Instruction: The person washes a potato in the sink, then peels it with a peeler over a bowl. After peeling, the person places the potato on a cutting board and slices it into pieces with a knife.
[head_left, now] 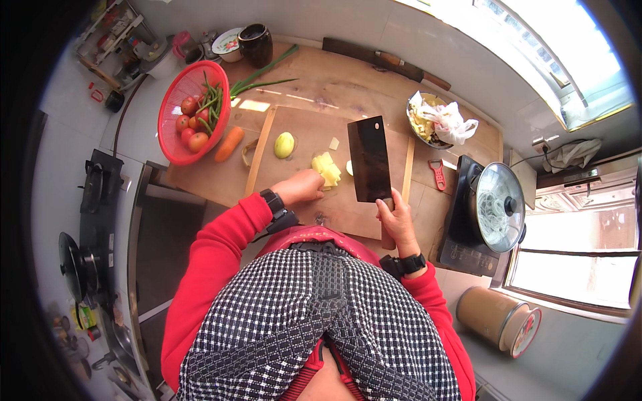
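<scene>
My right hand (399, 220) grips a cleaver (370, 160) by its handle. Its broad dark blade points away from me over the wooden cutting board (314, 127). A pale yellow piece (349, 167) is partly hidden behind the blade's left edge. My left hand (302, 187) is closed, its knuckles beside a pile of cut potato slices (326, 169); what its fingertips hold, if anything, is hidden. One loose slice (334, 143) lies beyond the pile. A whole peeled potato (284, 145) rests farther left on the board.
At left, a red colander (168, 127) holds tomatoes and green beans, with a carrot (230, 144) beside it. A bowl (420, 137) with peelings and a plastic bag stands far right. Nearer are a red peeler (437, 174) and a glass-lidded pot (497, 207) on a cooktop (457, 244).
</scene>
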Demonstrator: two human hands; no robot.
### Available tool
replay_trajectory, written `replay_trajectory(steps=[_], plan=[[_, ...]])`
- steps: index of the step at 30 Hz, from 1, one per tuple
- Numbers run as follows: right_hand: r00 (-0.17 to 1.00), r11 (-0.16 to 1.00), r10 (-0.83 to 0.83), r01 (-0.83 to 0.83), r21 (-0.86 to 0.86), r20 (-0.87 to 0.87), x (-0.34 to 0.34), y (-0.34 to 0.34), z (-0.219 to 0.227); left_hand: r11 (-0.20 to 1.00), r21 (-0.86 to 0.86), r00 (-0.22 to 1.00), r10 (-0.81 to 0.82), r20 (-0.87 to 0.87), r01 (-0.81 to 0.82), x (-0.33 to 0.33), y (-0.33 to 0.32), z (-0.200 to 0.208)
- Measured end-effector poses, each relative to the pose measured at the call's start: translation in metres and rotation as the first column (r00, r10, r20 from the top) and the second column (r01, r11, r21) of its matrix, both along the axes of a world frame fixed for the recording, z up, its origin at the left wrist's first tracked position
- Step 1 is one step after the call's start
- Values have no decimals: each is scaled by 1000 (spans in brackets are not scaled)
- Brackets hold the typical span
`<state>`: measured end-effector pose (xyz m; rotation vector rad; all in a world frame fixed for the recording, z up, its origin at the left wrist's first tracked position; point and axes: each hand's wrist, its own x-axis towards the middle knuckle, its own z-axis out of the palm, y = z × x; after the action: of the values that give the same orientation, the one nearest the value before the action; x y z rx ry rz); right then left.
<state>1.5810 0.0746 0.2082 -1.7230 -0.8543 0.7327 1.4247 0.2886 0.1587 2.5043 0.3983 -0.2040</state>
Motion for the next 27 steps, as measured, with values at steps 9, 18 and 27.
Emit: replay_trajectory(steps=[9,18,27], plan=[[990,997,75,-76,9,117,20,8,-8,977,43,976,203,78,-207,53,33,-4],[712,872,456,-478,-107,533,19,1,17,-162,-985,577,810,-100,57,6,88,29],[578,816,553,-522,-250,600,31,39,8,-383,-842,507,848,-156,381,5,72,39]])
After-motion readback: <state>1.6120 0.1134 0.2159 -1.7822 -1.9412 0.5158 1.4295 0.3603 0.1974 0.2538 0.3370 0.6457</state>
